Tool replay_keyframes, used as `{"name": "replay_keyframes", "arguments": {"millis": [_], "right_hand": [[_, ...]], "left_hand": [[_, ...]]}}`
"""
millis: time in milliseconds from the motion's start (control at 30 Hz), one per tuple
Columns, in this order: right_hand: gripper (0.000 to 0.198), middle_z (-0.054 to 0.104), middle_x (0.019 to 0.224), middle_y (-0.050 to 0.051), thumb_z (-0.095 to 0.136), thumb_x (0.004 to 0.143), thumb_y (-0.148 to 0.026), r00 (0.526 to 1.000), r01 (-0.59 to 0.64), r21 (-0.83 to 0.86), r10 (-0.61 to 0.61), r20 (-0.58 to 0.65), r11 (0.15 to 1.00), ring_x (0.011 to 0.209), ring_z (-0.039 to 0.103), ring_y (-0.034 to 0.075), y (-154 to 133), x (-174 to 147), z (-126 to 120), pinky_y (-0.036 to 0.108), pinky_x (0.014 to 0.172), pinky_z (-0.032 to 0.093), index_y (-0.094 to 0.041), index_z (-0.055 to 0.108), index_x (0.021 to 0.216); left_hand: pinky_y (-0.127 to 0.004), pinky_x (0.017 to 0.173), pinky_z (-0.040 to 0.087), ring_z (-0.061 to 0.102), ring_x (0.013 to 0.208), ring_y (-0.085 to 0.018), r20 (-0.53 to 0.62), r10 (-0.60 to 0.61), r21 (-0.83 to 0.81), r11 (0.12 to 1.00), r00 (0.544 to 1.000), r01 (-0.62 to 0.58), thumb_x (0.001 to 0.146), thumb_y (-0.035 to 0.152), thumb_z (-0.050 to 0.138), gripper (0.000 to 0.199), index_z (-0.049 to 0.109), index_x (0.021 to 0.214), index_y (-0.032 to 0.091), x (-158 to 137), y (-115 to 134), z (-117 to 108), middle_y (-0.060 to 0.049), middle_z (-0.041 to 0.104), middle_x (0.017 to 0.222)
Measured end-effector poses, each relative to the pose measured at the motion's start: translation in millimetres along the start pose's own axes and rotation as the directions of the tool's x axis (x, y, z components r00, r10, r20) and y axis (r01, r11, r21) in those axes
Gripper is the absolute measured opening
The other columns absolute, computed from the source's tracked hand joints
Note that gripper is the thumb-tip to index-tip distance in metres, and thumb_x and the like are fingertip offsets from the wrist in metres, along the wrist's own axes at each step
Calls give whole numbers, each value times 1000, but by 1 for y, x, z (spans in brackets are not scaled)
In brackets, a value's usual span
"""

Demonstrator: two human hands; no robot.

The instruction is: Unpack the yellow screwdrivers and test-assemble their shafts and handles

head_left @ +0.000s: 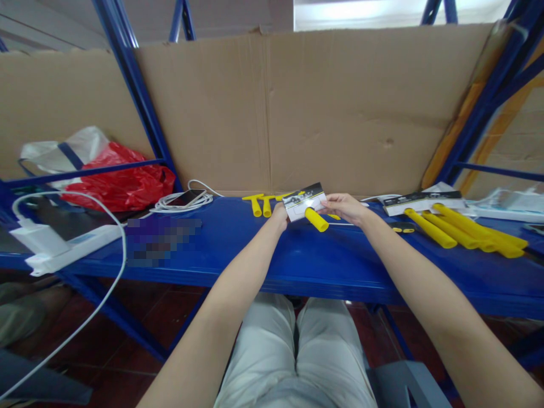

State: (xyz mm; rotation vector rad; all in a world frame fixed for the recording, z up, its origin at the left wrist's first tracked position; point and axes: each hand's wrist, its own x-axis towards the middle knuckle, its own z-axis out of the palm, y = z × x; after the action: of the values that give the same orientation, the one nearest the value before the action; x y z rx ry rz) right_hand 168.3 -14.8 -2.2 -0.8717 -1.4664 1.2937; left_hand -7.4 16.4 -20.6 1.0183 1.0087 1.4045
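Note:
A black-and-white printed card (297,199) is held up over the blue table, with a yellow tubular handle (317,220) pointing out of its lower side toward me. My left hand (279,215) grips the card's left edge; its fingers are partly hidden behind it. At the right edge, my right hand (340,206) pinches the card between thumb and fingers. Behind the card and to its left lie yellow T-shaped pieces (256,206), partly covered by it. Just right of my right forearm is a screwdriver (402,227) with a black and yellow handle.
Several yellow handles (467,232) with printed cards (420,201) are piled on the right. To the left are a coiled white cable (181,201), a white power strip (80,246) and a red plastic bag (123,178). A cardboard panel (340,107) stands behind the table (314,266).

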Motion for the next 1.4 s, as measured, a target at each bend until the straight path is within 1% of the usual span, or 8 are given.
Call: {"name": "replay_keyframes", "arguments": {"millis": [100,267,600,867,1033,1167,1300,1400], "right_hand": [[4,72,75,5,74,70,-13,1000,-2,1,2,-10,1000,70,68,13,0,0,0,28,83,54,-15,71,73],[3,72,74,5,72,72,-13,1000,5,3,-5,-28,1000,70,68,13,2,2,-2,28,82,55,-15,70,73],[5,72,72,5,69,74,-10,996,-16,-5,16,-90,1000,68,69,12,4,6,-3,23,75,55,-15,68,72],[8,72,72,6,68,76,-10,988,-10,-11,8,-156,1000,67,69,13,6,8,-5,24,74,55,-14,66,70],[9,72,71,6,66,77,-9,984,-6,-5,5,-179,1000,68,69,14,7,8,-3,23,74,56,-15,65,70],[14,72,73,6,62,78,-5,973,-2,34,10,-230,999,69,70,13,5,8,1,22,74,56,-15,65,70],[16,72,77,6,60,80,-4,965,-5,39,15,-261,999,69,69,12,6,7,2,22,77,56,-15,64,70],[14,72,76,6,61,79,-5,961,3,31,6,-277,1000,68,69,12,7,8,2,22,74,56,-16,64,71]], "left_hand": [[-32,69,54,69,73,-21,13,-67,-35,997,998,68,78,21,57,11,66,81,15,-2,1,-2,-6,71,71],[-33,69,51,68,73,-20,-62,-106,96,989,992,111,78,19,54,12,61,69,17,-6,3,-4,-4,69,66],[-37,76,47,65,80,-21,42,-111,184,978,993,101,79,27,50,14,61,76,20,-4,1,-5,-5,70,70],[-40,78,47,63,82,-22,47,-116,170,980,992,106,81,38,50,19,60,83,23,-3,0,-3,-4,71,76],[-37,77,47,63,80,-20,22,-117,136,984,993,113,81,31,47,16,58,77,21,-4,2,-3,-4,70,73],[-34,73,48,64,79,-19,-8,-84,102,991,996,84,80,32,48,17,57,73,20,-2,4,-3,-4,70,74],[-31,70,49,64,73,-18,15,-61,86,995,998,59,78,27,50,13,57,72,19,-2,4,-3,-4,69,72],[-29,67,49,62,65,-16,31,-57,82,995,998,55,77,22,50,11,57,70,17,-4,3,-2,-4,67,67]]}}
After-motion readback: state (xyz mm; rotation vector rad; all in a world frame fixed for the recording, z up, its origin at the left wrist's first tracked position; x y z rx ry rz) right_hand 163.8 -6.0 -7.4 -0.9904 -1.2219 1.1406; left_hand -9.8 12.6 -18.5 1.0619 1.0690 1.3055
